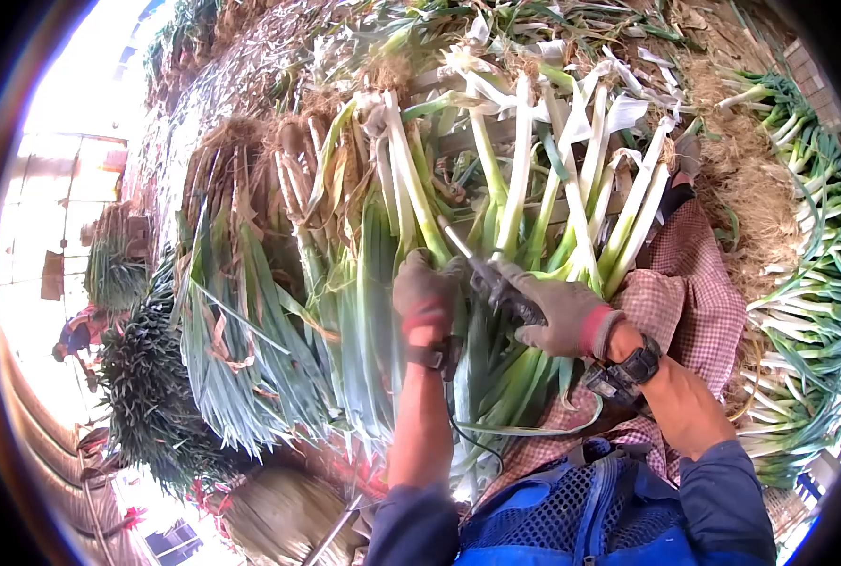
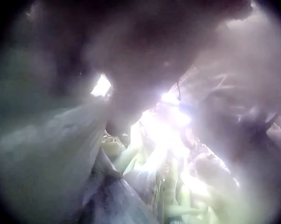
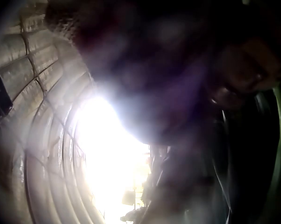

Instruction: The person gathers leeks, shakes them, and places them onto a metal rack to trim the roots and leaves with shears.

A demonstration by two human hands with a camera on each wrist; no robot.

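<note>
In the head view, my gloved left hand [image 1: 427, 291] grips a leek [image 1: 411, 184] where its pale stalk turns to green leaf; its root end points up and away from me. My gloved right hand [image 1: 564, 311] holds a black air blow gun [image 1: 507, 291] by its body, and the gun's slim metal nozzle [image 1: 454, 236] points toward that stalk. Close beyond the right hand lie several cleaned-looking leeks [image 1: 586, 189] with white shafts. Blur and glare fill the left wrist view, where pale stalks [image 2: 173, 191] show low down. Dark shapes hide the right hand's work in its wrist view.
Leeks with brown roots and dry outer leaves [image 1: 241, 189] are heaped at the left. A checked cloth [image 1: 685, 292] covers my lap area. A long row of leeks [image 1: 789, 340] lies at the right beside brown root litter [image 1: 723, 189]. Another person [image 1: 81, 330] is far left.
</note>
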